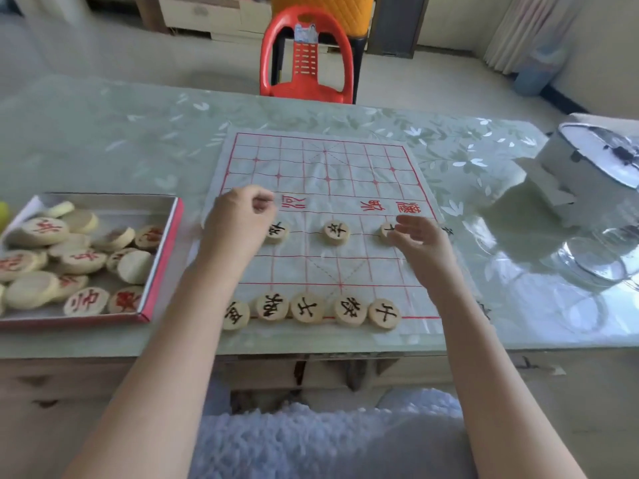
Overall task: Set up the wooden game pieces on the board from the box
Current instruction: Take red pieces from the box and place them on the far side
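While the relaxed right hand [416, 238] touches a round black-lettered wooden piece [386, 230] mid-right, centre it on a crossing of the red-lined cloth board [311, 174]; left hand [242, 216] curled, contents unclear; red-edged box [161, 257], left, holds the rest.

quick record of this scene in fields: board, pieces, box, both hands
board: white cloth board with red grid, on pale green table
near row: five round wooden pieces with black characters
middle row: three more black-marked pieces
box: red-edged box left of board, holding red-marked pieces
left hand: curled above board; holding anything unclear
right hand: fingers relaxed at rightmost middle piece
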{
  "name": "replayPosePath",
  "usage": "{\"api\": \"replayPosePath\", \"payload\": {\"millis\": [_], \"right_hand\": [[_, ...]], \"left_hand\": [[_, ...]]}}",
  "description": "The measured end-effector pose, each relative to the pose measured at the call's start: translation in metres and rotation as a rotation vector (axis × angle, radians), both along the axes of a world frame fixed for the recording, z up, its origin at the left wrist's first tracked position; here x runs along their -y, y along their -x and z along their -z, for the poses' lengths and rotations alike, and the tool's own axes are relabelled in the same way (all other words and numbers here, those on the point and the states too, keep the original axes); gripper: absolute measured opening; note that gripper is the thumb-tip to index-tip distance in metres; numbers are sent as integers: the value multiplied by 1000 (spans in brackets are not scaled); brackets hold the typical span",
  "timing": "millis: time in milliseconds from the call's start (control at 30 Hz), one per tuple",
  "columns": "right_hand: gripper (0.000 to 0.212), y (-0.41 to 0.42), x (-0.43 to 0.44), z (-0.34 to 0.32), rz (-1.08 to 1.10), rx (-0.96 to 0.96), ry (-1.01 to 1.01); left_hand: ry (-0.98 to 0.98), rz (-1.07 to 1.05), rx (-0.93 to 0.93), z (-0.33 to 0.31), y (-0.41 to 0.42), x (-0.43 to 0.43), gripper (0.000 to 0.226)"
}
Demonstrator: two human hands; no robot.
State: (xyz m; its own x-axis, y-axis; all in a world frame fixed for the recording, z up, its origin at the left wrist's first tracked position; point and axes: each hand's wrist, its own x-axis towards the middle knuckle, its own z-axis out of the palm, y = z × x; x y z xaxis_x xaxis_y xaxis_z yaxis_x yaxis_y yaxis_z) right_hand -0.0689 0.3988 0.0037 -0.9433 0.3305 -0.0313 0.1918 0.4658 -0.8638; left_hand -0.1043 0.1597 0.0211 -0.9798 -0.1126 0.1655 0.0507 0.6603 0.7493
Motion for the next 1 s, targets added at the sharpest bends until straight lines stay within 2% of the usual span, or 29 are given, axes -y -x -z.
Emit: {"api": "replayPosePath", "payload": {"millis": [300,600,667,867,1000], "right_hand": [[38,16,89,-5,-227,-27,-151],[37,25,204,-1,-497,-87,-232],[37,25,227,2,-548,-110,-265],[43,23,279,9,-691,-107,-399],[49,19,299,17,-718,-139,-653]], "left_hand": [[30,-276,142,27,-15,156,20],[-227,-443,179,46,-20,235,29],[-226,-490,150,44,-24,240,33],[-196,-376,131,44,-28,229,23],[-35,-287,117,44,-25,212,30]]}}
